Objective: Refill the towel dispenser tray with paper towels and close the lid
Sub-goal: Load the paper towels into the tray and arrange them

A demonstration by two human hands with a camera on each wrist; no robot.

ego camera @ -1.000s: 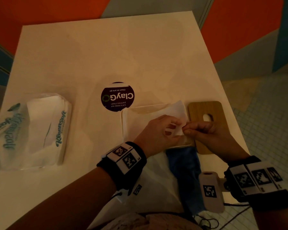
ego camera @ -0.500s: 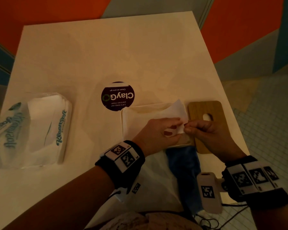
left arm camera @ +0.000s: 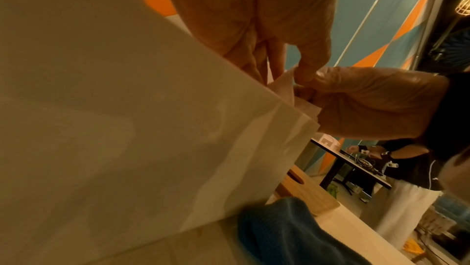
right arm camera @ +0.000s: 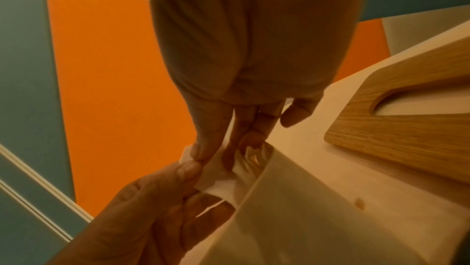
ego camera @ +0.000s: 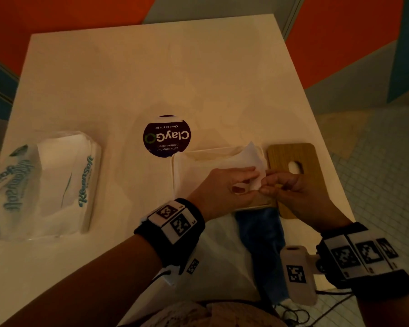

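A white dispenser tray (ego camera: 182, 166) lies on the table, holding a stack of paper towels. The top paper towel (ego camera: 252, 156) stands up at the tray's right end. My left hand (ego camera: 253, 182) pinches its lower corner from the left, and my right hand (ego camera: 266, 186) pinches the same corner from the right. In the left wrist view my left hand (left arm camera: 292, 76) meets the right hand (left arm camera: 356, 98) on the towel (left arm camera: 305, 106) above the tray wall (left arm camera: 152, 128). In the right wrist view my right hand (right arm camera: 211, 154) holds the towel (right arm camera: 218, 178). The wooden lid (ego camera: 293, 161) lies flat just right of the tray.
An open Kleensoft towel pack (ego camera: 69, 180) lies at the table's left. A round ClayGo sticker (ego camera: 167, 135) sits behind the tray. A blue cloth (ego camera: 262, 237) hangs at the near table edge. The right table edge runs close past the lid. Another person (left arm camera: 396, 156) works at a far table.
Both hands keep pinching the towel's corner. They have shifted only slightly, and the towel stays raised at the tray's right end.
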